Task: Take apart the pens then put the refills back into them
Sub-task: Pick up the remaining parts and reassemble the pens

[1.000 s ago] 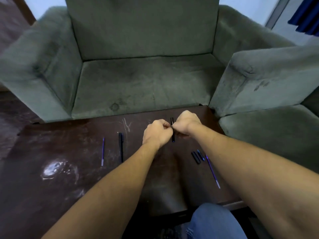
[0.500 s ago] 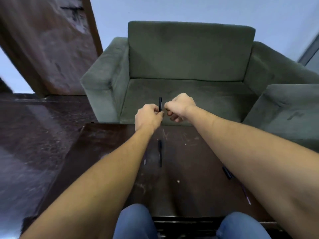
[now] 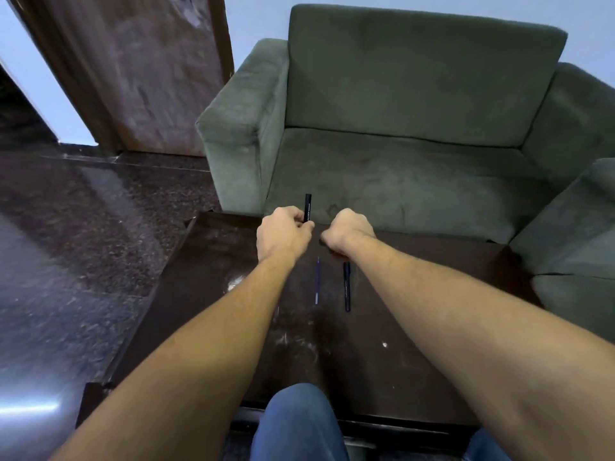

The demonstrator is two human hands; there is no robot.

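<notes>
A black pen barrel [image 3: 307, 207] was held upright in the left hand [image 3: 283, 232], the fingers closed around its lower end, above the far edge of a dark wooden table [image 3: 213, 267]. The barrel's top stood clear of the fist, seen against the seat of a green sofa [image 3: 399, 128]. The right hand [image 3: 347, 232] was curled into a fist just beside the left, a narrow gap between them; whether anything was gripped inside it could not be told, as the fingers were turned away from the camera. On the table, between the two forearms, a thin blue refill [image 3: 317, 280] was laid lengthwise, and just to its right a second black pen [image 3: 347, 287] was laid parallel to it, its far end partly hidden under the right wrist. The two were apart, not touching. Pale scuffs were scattered over the tabletop. Knees in blue jeans [image 3: 296, 424] were seen at the near edge of the table. A polished dark floor [image 3: 83, 227] and a brown wooden door [image 3: 149, 71] were seen at the left.
</notes>
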